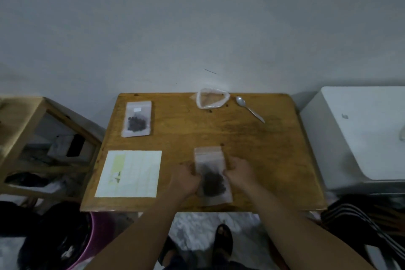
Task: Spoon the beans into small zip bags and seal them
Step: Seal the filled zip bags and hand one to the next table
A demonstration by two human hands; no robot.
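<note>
Wooden counter (197, 129), bare wall behind. Left hand (186, 178) and right hand (240, 173) each grip one side of the zip bag (208, 155) lying between them, beans (213, 183) inside. Seal unclear; if unzipped, a tilt would likely spill beans.

Blur smears the left hand (186, 178), right hand (240, 172) and zip bag (210, 160) between them.
</note>
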